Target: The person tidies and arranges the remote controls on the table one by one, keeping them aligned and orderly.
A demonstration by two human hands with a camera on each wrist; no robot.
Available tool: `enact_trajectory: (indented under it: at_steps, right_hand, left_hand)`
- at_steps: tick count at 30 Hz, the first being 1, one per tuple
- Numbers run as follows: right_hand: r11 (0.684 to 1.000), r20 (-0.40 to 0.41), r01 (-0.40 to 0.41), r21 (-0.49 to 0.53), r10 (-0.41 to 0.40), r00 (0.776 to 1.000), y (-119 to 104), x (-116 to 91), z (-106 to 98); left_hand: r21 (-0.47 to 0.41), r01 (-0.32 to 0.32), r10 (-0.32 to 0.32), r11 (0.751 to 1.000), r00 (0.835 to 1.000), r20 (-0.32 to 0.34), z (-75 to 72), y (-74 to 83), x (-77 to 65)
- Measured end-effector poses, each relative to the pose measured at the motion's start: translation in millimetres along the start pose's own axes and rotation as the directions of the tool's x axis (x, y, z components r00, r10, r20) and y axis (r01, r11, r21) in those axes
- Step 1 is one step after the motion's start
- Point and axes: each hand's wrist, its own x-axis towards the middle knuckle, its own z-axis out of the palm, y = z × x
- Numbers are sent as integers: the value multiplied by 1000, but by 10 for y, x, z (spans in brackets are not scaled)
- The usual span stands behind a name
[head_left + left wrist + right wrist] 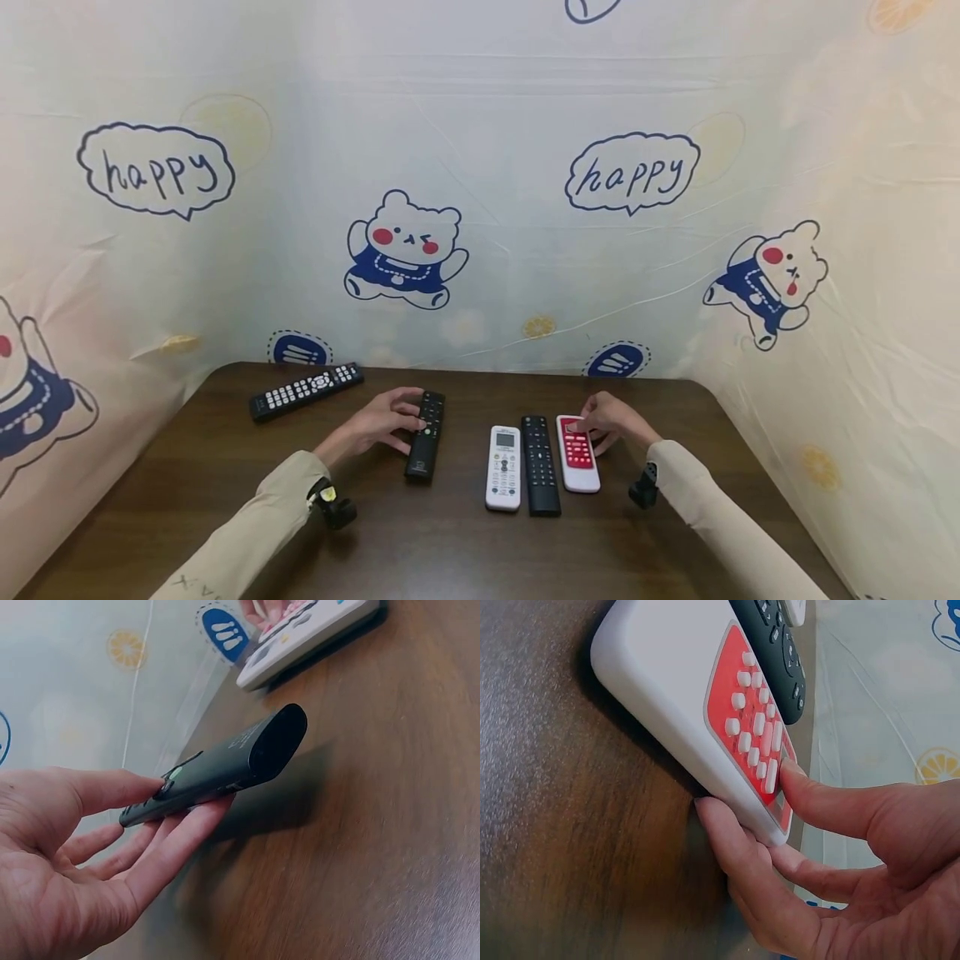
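My left hand (378,421) holds a slim black remote control (422,458), thumb on its button face and fingers underneath. In the left wrist view this black remote (217,765) is raised off the wood, with its shadow below. Over on the right, my right hand (613,419) pinches the far end of a white remote with a red button panel (581,481). The right wrist view shows the thumb on top of that red-and-white remote (656,682) and the fingers along its side and end, close to the tabletop.
Between the hands, a white remote with a small screen (502,492) lies beside a long black remote (542,483). Another black remote with pale buttons (306,390) lies slanted at the back left. The brown table (450,550) meets a printed curtain (510,275) behind.
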Motion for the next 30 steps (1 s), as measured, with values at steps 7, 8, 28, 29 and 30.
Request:
enact_trajectory:
  at_steps: [7,8,28,29,30]
  right_hand:
    - [1000,6,-10,-3,10,1000,-12,15,19]
    - [1000,11,-8,-5,8,1000,-8,17,22]
    - [999,17,23,-31,-23,1000,8,-2,25]
    - [999,14,22,-32,-21,1000,11,0,27]
    - [999,11,21,-34,-21,1000,14,3,28]
  left_hand:
    - [-8,-2,2,1000,1000,14,91,13,34]
    - [-10,0,0,1000,1000,17,110,12,36]
    - [34,-25,25,999,1000,8,499,-18,-2]
    - [39,-31,31,999,999,9,508,-20,-4]
    - [41,-34,33,999,999,7,519,-20,-5]
